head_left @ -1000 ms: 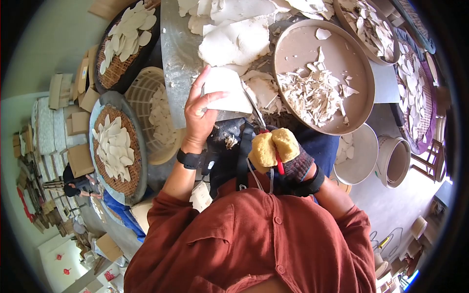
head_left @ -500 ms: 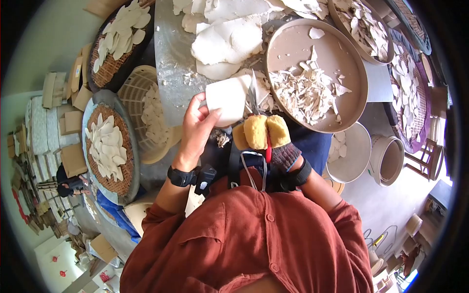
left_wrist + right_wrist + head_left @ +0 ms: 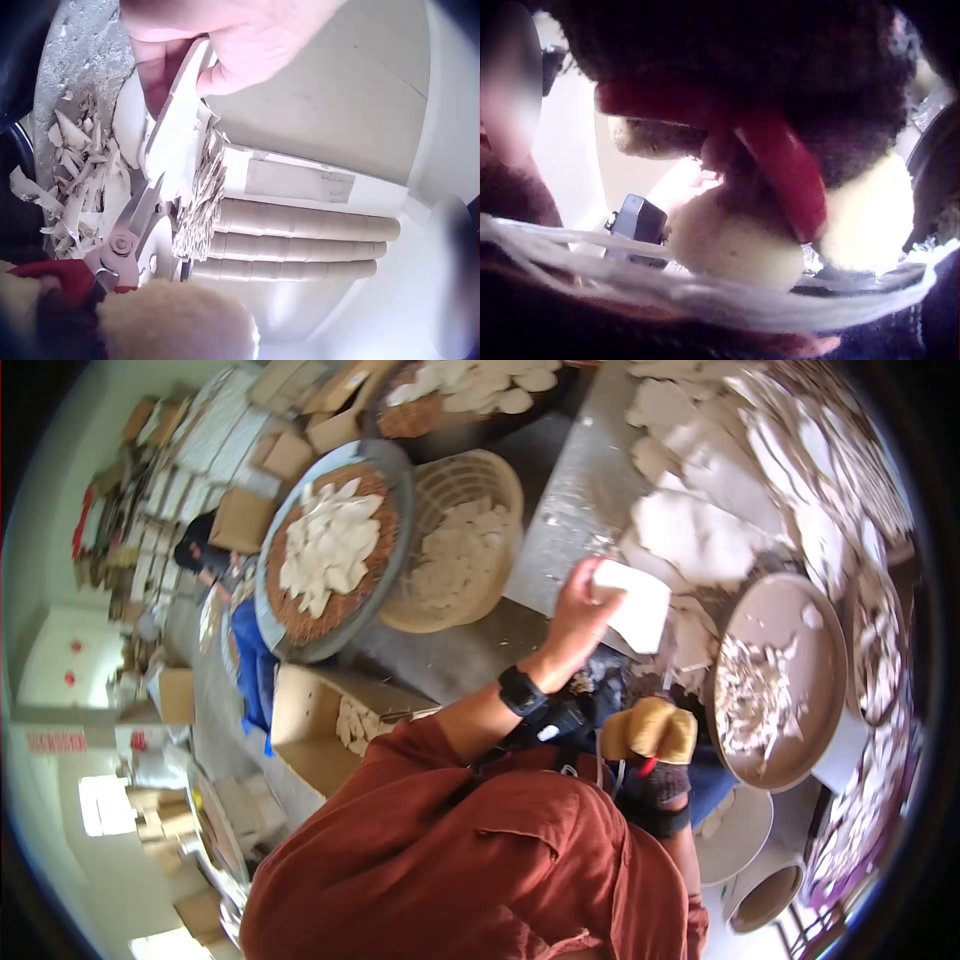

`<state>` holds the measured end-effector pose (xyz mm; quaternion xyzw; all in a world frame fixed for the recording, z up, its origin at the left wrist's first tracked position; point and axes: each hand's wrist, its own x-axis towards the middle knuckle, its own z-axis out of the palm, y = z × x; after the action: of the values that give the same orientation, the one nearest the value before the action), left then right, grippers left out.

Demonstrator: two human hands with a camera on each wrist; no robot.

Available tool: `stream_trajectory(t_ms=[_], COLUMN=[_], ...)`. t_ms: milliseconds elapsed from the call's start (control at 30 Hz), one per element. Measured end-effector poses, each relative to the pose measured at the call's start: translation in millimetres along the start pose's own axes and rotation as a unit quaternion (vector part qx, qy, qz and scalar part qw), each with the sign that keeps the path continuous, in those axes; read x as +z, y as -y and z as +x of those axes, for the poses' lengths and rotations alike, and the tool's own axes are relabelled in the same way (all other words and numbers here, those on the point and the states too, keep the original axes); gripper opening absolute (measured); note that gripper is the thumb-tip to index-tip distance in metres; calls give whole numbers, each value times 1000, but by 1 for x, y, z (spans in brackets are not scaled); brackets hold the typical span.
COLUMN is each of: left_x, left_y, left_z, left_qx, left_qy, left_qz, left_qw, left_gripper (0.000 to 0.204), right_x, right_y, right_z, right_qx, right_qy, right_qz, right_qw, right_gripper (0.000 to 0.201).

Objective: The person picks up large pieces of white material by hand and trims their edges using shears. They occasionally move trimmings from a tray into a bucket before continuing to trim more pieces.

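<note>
My bare left hand (image 3: 582, 615) pinches a flat, pale, square-edged piece (image 3: 637, 608) between thumb and fingers, over the table's near edge. Seen edge-on in the left wrist view, the piece (image 3: 176, 124) has the blades of the shears (image 3: 120, 244) right at its lower end. My right hand (image 3: 658, 782) wears a dark knitted glove with thick yellow padding (image 3: 650, 730) round its fingers, and grips the shears by their red handles (image 3: 787, 176). Below the piece, pale offcuts (image 3: 94, 172) lie in a heap.
On the metal table (image 3: 570, 510), pale sheets (image 3: 695, 535) are piled beside a round tray (image 3: 830, 730) of shavings. To the left stand a slatted plastic basket (image 3: 515, 510), a round woven tray (image 3: 375, 615) of flat pieces, and a cardboard box (image 3: 300, 730). A white bucket (image 3: 755, 850) stands at lower right.
The head view has swung left, shifting the scene rightward. My left fingers, spread over the piece a second ago, now pinch its left edge. The right hand keeps its grip on the shears.
</note>
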<state>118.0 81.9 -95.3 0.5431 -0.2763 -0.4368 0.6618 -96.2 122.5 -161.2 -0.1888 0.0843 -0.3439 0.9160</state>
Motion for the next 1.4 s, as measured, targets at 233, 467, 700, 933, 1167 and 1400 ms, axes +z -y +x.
stream_trajectory(t_ms=[233, 467, 700, 933, 1167, 1400], left_x=[-39, -234, -24, 60, 45, 24], left_y=[-43, -83, -52, 13, -13, -42], left_z=[-15, 21, 21, 35, 63, 36], left_qx=[-155, 220, 43, 265, -32, -165], left_qy=[209, -225, 131, 326, 409, 274], left_qz=[131, 57, 270, 485, 274, 85], left_qw=[957, 948, 953, 767, 870, 944], left_gripper=[45, 29, 16, 36, 15, 33], right_x=[1, 39, 63, 93, 79, 16], right_y=[12, 5, 22, 33, 24, 3], right_z=[-12, -16, -12, -20, -17, -12], right_qx=[-33, 41, 22, 4, 59, -217], right_qy=[-111, -165, -68, -38, -111, -123], right_qz=[-471, -273, -611, -699, -622, -422], right_qw=[875, 947, 789, 714, 773, 871], right_gripper=[29, 31, 29, 28, 31, 21])
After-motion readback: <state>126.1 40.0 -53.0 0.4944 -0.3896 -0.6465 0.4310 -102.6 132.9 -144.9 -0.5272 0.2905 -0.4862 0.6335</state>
